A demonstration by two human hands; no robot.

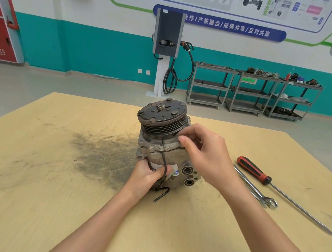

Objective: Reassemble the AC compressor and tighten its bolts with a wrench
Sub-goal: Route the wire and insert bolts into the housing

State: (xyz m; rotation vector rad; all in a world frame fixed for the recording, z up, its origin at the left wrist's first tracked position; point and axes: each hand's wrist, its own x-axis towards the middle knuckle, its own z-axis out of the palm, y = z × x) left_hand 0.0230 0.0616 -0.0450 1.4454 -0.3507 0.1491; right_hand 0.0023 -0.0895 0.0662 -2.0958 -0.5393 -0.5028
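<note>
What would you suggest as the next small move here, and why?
Probably keep turning the small fastener by hand: the right hand pinches something small at the compressor just under the pulley, the left hand steadies the body, and the wrench lies untouched on the table.
</note>
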